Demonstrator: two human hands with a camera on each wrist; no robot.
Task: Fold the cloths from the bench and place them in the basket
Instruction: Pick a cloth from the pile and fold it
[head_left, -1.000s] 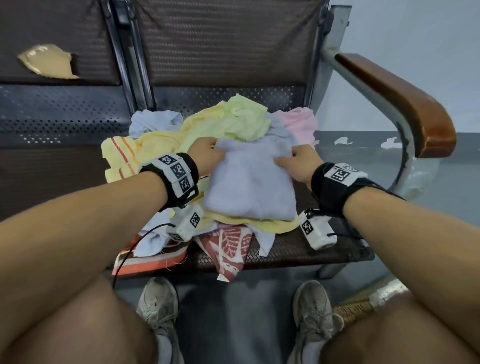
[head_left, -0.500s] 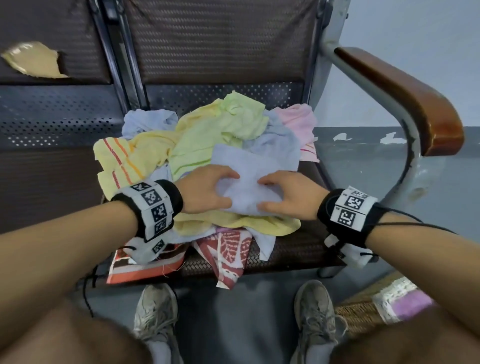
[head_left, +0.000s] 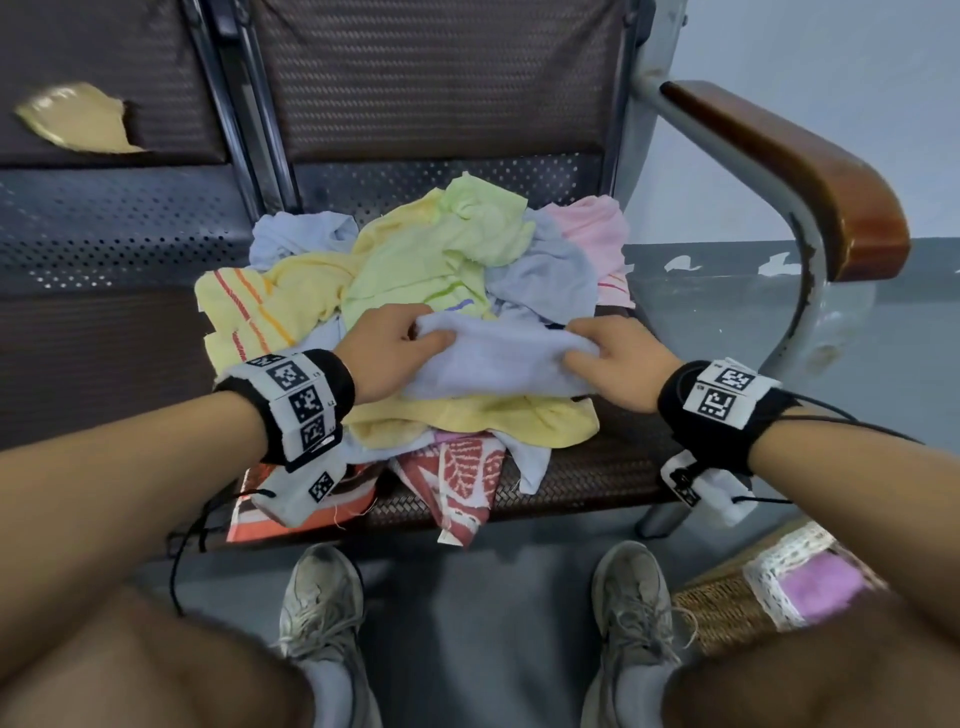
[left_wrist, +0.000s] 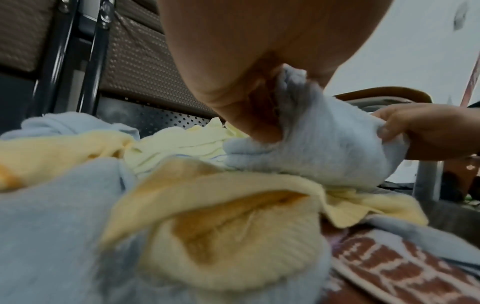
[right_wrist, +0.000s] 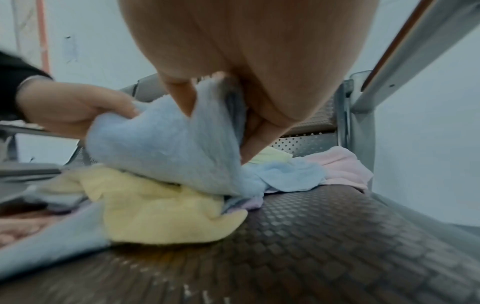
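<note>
Head view: a heap of unfolded cloths (head_left: 415, 270) covers the tabletop (head_left: 613, 467), most of the job apparently left. Left hand (head_left: 384, 348) and right hand (head_left: 618, 358), each grip pinching an end, hold a half-folded pale blue cloth (head_left: 498, 358) atop the heap; basket (head_left: 727, 608) on the floor holds one purple cloth (head_left: 821, 587).
</note>
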